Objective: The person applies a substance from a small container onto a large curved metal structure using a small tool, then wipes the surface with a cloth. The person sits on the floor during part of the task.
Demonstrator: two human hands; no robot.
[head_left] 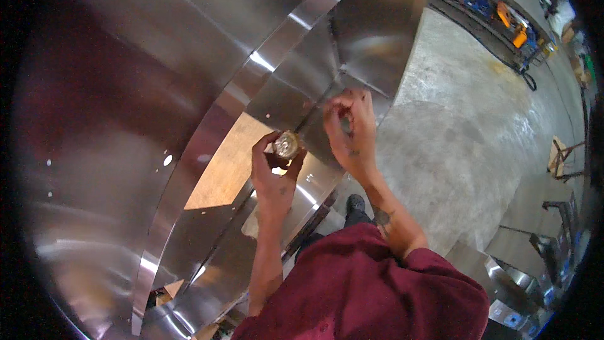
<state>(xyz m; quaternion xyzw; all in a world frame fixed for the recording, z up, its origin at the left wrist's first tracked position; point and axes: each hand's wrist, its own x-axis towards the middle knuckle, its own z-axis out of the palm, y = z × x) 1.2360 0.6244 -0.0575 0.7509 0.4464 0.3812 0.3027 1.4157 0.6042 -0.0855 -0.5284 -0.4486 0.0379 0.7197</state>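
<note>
My left hand (274,179) grips a small round thing (286,144) by its sides, fingers on one edge and thumb on the other. Its upturned face is shiny and silvery with a yellowish-brown rim; I cannot tell its kind. To the right and slightly farther away, my right hand (355,127) is raised with fingers curled toward the thumb in a pinch. Whatever it pinches, if anything, is too blurred to make out. Both hands are over a recess in a large brushed-metal structure (302,56), and they are apart from each other.
A tan rectangular board (226,167) lies in the metal recess beside my left hand. A raised metal rim (217,104) curves along the recess. Grey concrete floor (453,126) spreads to the right. At the far right, a dark shelf (478,19) holds orange and blue items.
</note>
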